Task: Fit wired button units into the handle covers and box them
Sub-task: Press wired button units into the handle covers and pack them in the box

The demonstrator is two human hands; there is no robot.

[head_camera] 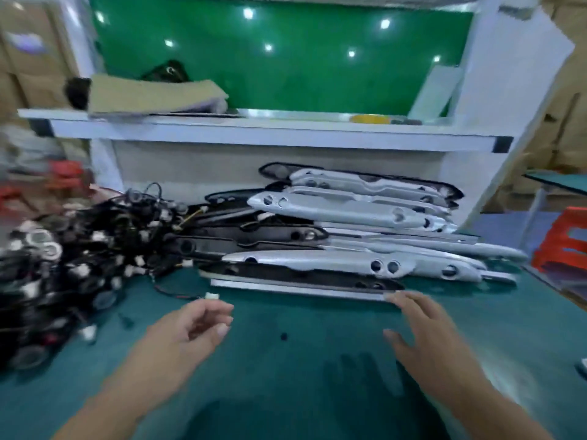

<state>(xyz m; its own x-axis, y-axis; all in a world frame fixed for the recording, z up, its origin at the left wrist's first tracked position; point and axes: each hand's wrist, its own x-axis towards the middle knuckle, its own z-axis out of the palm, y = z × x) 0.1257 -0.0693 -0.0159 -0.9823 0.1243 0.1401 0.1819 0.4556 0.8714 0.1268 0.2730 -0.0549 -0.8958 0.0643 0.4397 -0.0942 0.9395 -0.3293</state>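
Reaching in for the next handle cover, both hands empty

Right hand (425, 331) spread flat, fingertips near the front of the handle covers (349, 265) stacked ahead; left hand (193, 328) loosely curled, holding nothing, near a white connector (212, 296) trailing from the wired button units (79, 249) heaped left on the surface (286, 360)

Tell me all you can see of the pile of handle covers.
The handle covers lie stacked lengthwise on the green mat, against the white shelf front. They are long and narrow: some silver, glossy, with round holes near the ends; others black. The stack leans unevenly. Its left end meets the wire heap. The right hand hovers near the front edge, not touching.
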